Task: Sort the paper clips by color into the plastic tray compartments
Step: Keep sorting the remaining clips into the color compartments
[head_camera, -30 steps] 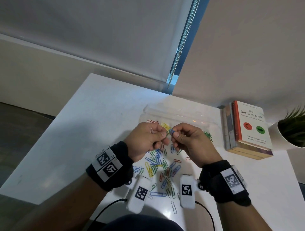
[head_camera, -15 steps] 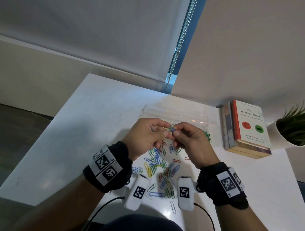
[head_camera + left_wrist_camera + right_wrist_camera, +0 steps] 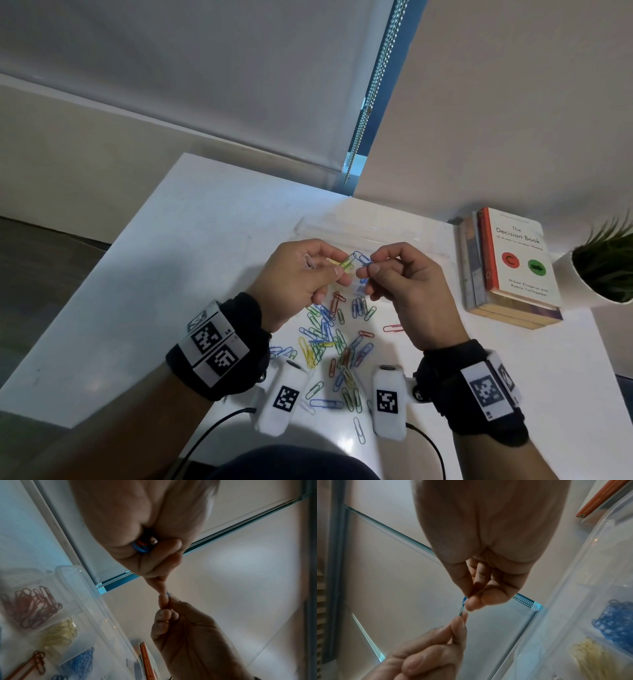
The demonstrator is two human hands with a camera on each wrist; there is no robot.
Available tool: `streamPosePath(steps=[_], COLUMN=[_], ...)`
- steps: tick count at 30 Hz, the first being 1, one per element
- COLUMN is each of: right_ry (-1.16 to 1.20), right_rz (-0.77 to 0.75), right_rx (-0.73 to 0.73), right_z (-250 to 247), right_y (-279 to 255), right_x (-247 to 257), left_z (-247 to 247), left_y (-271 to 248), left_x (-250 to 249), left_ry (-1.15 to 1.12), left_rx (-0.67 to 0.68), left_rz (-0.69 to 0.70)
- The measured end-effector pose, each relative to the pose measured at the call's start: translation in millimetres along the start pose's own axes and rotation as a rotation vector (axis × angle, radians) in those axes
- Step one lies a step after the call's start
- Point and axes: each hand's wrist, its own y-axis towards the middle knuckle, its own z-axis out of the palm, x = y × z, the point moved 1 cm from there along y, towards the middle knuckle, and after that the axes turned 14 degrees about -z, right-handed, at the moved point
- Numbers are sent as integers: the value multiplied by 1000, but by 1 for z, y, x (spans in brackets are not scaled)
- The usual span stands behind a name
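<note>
Now both hands are raised over the white table (image 3: 212, 240), fingertips almost meeting. Left hand (image 3: 301, 274) pinches green and yellow clips (image 3: 345, 263) and keeps more clips in its curled palm, incl. a white one (image 3: 308, 262). Right hand (image 3: 407, 284) pinches a blue clip (image 3: 361, 257) w/ thumb and forefinger. Loose mixed clips (image 3: 329, 346) lie on the near side, and the clear plastic tray (image 3: 89, 601), w/ red, yellow and blue groups in separate compartments, sits on the far side, just beyond the hands. Books (image 3: 510, 267) are at right.

hands (image 3: 356, 274) drawn slightly apart, linked clips (image 3: 356, 262) stretched between
</note>
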Motion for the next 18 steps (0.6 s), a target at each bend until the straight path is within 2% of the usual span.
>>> streamPosePath(steps=[18], right_ry=[37], right_rz=[12], right_rx=[-82], right_z=[11], right_y=[-1], right_x=[7], left_z=[0], left_y=[-1], left_x=[-4], left_ry=[4], left_rx=[5], left_rz=[-12])
